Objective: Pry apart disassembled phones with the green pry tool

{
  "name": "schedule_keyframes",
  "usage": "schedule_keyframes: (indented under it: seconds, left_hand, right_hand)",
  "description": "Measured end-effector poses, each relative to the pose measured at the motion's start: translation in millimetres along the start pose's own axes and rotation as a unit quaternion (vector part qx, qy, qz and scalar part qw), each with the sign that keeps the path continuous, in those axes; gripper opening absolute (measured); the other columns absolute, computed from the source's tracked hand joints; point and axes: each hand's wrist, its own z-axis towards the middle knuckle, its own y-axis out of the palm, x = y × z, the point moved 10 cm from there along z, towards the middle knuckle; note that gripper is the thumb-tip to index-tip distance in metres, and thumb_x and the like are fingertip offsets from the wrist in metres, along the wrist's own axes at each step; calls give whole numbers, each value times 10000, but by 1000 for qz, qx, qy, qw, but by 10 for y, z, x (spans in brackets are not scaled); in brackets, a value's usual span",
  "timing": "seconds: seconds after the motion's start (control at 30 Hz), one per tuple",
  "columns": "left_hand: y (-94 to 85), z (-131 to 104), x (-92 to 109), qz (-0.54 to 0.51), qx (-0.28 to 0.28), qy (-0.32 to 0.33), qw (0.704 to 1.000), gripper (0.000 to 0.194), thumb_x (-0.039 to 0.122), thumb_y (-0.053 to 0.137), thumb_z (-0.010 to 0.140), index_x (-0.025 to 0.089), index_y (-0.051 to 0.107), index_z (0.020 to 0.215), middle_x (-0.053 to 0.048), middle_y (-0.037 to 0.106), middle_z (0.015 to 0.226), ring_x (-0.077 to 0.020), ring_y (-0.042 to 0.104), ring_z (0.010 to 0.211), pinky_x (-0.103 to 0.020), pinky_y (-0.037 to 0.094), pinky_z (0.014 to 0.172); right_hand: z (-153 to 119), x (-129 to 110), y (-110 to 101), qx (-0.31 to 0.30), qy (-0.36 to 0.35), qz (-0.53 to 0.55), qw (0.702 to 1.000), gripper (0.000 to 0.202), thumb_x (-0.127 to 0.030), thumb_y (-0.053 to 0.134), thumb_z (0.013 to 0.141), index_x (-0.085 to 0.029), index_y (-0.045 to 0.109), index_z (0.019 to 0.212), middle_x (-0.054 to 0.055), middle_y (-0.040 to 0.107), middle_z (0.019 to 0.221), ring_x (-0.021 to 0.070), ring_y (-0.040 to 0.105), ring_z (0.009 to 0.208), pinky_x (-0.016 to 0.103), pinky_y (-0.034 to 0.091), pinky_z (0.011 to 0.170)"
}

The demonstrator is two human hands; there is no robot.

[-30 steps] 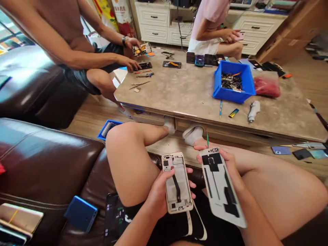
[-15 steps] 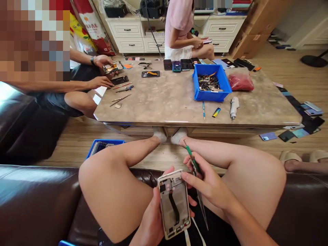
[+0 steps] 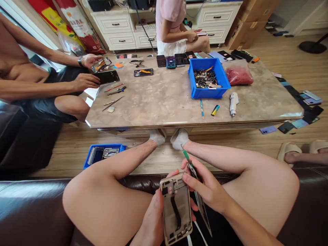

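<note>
Over the lap, the left hand (image 3: 153, 218) wraps its fingers around an opened phone (image 3: 176, 208), pale frame up, a dark ribbon down its middle. The right hand (image 3: 205, 188) pinches a green-handled tool (image 3: 186, 157) and back cover (image 3: 202, 208). Beyond, the counter (image 3: 166, 99) carries a blue bin (image 3: 217, 90).

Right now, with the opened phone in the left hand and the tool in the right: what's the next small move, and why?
Probably set the back cover aside first. The right hand holds both that cover, edge-on, and the green-handled tool, so its fingers are crowded. The left hand already holds the opened phone frame face-up with its flex cable exposed. Freeing the right hand would likely steady the tool.
</note>
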Motion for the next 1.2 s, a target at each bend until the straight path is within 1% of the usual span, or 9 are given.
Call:
schedule_keyframes:
  seconds: [0.17, 0.33, 0.5, 0.6, 0.67, 0.8, 0.93, 1.07, 1.2]
  left_hand:
    - [61, 210, 54, -32, 15, 2, 999, 982, 796, 561, 846, 196, 362, 1598, -126, 770, 783, -306, 721, 592, -357, 532, 527]
    - [96, 175, 273, -39, 17, 10, 999, 839, 638, 642, 884, 240, 365, 1569, -161, 777, 1093, -355, 773, 874, -484, 576, 839]
    - [-46, 186, 238, -39, 49, -15, 998, 816, 747, 584, 868, 199, 527, 1470, -165, 796, 989, -307, 772, 821, -393, 576, 754]
    - [-112, 222, 139, -40, 69, -51, 995, 839, 797, 612, 802, 78, 718, 1219, -187, 789, 938, -286, 761, 773, -342, 571, 696]
    - [-151, 225, 126, -18, 92, -66, 993, 860, 818, 632, 765, 32, 756, 1091, -203, 783, 921, -283, 753, 744, -332, 568, 667]
    - [-231, 190, 205, 11, 139, -49, 989, 780, 758, 646, 811, 76, 725, 1181, -180, 784, 1011, -299, 755, 732, -357, 569, 631]
    - [-282, 154, 138, -26, 148, -68, 986, 690, 695, 583, 904, 102, 699, 1237, -157, 787, 955, -306, 764, 758, -367, 576, 647]
    - [-301, 190, 87, -57, 160, -99, 980, 729, 677, 459, 965, 44, 700, 1234, -183, 778, 876, -292, 758, 739, -388, 591, 734]
    - [-257, 305, 336, -92, 159, -23, 983, 657, 584, 375, 1015, 127, 555, 1452, -140, 775, 920, -286, 746, 726, -427, 599, 705]
  right_hand:
    - [138, 97, -11, 41, -3, -3, 999, 432, -622, 589, 995, -204, 502, 1060, -18, 525, 765, 116, 508, 636, 215, 426, 570]
    - [194, 113, -45, 44, 12, -8, 999, 443, -589, 664, 959, -220, 455, 1088, -43, 508, 736, 100, 471, 561, 197, 367, 470]
    - [209, 34, -76, 37, 10, -32, 999, 447, -557, 701, 936, -211, 467, 1094, -19, 540, 827, 120, 557, 680, 225, 475, 618]
    - [216, 95, -44, 10, 33, -34, 999, 454, -560, 697, 940, -210, 453, 1096, -17, 555, 847, 127, 590, 688, 236, 480, 635]
    - [212, 163, -30, -5, 43, -28, 999, 459, -564, 697, 946, -212, 451, 1106, -21, 560, 840, 127, 601, 689, 237, 473, 644]
    - [196, 269, -4, -24, 46, 9, 999, 444, -549, 705, 956, -217, 454, 1111, -29, 569, 818, 125, 604, 693, 234, 469, 655]
    - [216, 333, 68, -43, 54, 56, 996, 444, -558, 698, 953, -229, 436, 1094, -32, 575, 800, 127, 592, 639, 229, 458, 587]
    - [323, 379, 19, -6, 45, 32, 998, 453, -567, 710, 937, -224, 455, 1086, -29, 588, 768, 133, 583, 622, 235, 443, 580]
    - [393, 362, -59, 23, 30, 23, 999, 459, -587, 685, 947, -221, 456, 1102, -19, 601, 796, 146, 596, 676, 256, 470, 634]
